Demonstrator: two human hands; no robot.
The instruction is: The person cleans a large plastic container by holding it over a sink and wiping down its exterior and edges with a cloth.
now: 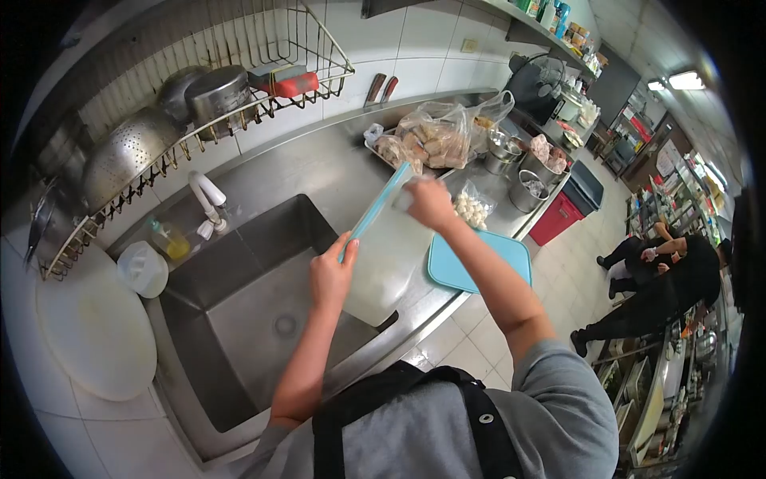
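1. Left hand [329,275] grasps the blue edge of a pale board [384,267], which is tilted beside the sink [251,319], near the front edge of the table [271,173].
2. Right hand [431,203] is blurred at the board's far end; I cannot tell its grip.

Long, pale blue-edged flat panel [374,213]: smooth, looks like plastic. Light-blue rounded rectangular slab [448,263]: plastic, smooth, satin. Grey stainless counter [279,177]: metal, soft sheen, streaky. Deep grey rectangular sink [231,327]: metal, duller. Clear crinkled bag [447,132]: thin glossy plastic. Grey short-sleeved shirt [415,435]: matt cloth. White square wall tiles [371,32]: glossy.
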